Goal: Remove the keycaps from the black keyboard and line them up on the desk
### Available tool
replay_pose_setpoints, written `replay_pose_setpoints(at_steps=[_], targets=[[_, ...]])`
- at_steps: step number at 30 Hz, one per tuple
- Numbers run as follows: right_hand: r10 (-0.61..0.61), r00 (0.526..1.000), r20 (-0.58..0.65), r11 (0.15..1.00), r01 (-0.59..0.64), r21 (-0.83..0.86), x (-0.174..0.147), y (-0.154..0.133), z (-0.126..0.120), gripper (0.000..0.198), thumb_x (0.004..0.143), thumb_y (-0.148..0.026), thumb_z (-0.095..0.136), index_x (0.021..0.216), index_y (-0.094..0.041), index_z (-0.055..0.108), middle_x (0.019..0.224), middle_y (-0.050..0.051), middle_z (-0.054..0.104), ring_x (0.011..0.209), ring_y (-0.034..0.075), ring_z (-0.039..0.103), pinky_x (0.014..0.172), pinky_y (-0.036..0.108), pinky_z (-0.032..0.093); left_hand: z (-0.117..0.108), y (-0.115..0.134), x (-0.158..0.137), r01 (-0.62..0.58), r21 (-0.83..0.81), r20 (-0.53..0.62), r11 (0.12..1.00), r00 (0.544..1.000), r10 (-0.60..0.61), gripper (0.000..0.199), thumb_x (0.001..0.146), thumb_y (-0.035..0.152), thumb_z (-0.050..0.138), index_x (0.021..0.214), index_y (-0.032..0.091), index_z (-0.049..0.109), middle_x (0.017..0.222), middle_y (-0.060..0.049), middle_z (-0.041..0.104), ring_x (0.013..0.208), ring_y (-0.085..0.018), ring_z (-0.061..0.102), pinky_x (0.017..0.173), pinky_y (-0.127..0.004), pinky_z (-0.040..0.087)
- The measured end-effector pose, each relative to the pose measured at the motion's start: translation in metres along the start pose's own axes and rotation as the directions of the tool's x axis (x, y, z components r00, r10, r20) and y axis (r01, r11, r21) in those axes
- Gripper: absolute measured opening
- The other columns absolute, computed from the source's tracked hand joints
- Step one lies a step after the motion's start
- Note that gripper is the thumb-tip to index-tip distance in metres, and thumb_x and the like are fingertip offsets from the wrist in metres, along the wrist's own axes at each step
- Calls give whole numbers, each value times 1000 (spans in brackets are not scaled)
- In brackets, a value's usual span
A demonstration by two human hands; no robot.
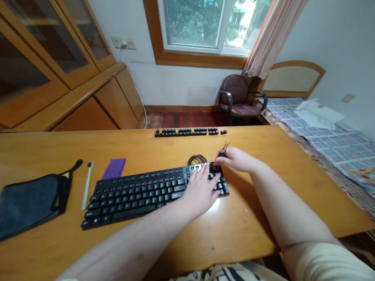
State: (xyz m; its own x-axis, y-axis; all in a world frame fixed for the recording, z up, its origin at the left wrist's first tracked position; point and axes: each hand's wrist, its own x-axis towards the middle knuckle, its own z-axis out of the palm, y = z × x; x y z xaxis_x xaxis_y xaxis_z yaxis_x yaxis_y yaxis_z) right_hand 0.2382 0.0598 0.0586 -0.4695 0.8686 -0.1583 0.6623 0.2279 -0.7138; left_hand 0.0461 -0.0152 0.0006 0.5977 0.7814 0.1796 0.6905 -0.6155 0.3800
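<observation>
A black keyboard [137, 192] lies at a slant on the wooden table, its top row showing bare switches where keycaps are off. My left hand [200, 191] rests flat on the keyboard's right part, fingers spread over the keys. Pinched in my right hand [234, 159] is a keycap puller [222, 154] with a dark grip and thin metal prongs. Its lower end is at the keyboard's upper right corner, partly hidden by my fingers. Behind the keyboard sits a coiled black cable [197, 159]. Removed black keycaps [184, 132] stand in rows near the far table edge.
To the left lie a purple cloth [114, 168], a white-handled brush [87, 187] and a dark zip pouch [32, 203]. Beyond the wooden table [140, 146] are a brown armchair [236, 95], a bed [331, 125] on the right and a wooden cabinet [111, 97] on the left.
</observation>
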Motion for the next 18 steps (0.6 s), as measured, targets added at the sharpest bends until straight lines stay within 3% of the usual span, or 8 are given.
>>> replay_pose_setpoints(at_steps=[3,6,8,13,18], targets=[[-43,999,-30,973,49,224,-2,-2,0,30,84,-39,53,81,-12,65,80,8,69,75,18,64,73,30,51,-2,-4,4,130,-232,-91,964,984,-155,48,83,33,55,126,16,44,135,-14,46,127,-25,40,105,-44,33],[-91,994,-54,921,105,376,-6,-6,0,34,84,-43,53,79,-11,65,78,8,69,75,17,64,74,32,52,-4,-9,9,196,-557,-156,807,930,-334,43,83,24,54,124,16,42,121,-11,57,107,-19,57,94,-37,45],[-122,990,-68,910,139,390,-8,-11,2,33,84,-42,54,79,-12,65,78,8,68,75,17,64,73,32,52,-5,-11,11,182,-674,-150,716,916,-373,38,82,21,55,118,18,47,113,-8,62,99,-18,61,91,-35,48],[-204,972,-113,930,229,286,-9,-19,9,28,85,-38,53,80,-13,65,79,7,66,76,17,63,73,30,51,-7,-13,12,135,-700,-204,701,903,-378,28,80,20,57,108,21,59,98,-3,67,89,-17,62,85,-32,49],[-244,956,-162,944,272,185,-8,-22,13,26,85,-38,54,81,-14,65,78,6,66,75,16,62,72,29,49,-5,-17,12,170,-694,-230,700,869,-439,23,81,25,58,103,20,65,91,-3,69,83,-18,63,80,-31,49]])
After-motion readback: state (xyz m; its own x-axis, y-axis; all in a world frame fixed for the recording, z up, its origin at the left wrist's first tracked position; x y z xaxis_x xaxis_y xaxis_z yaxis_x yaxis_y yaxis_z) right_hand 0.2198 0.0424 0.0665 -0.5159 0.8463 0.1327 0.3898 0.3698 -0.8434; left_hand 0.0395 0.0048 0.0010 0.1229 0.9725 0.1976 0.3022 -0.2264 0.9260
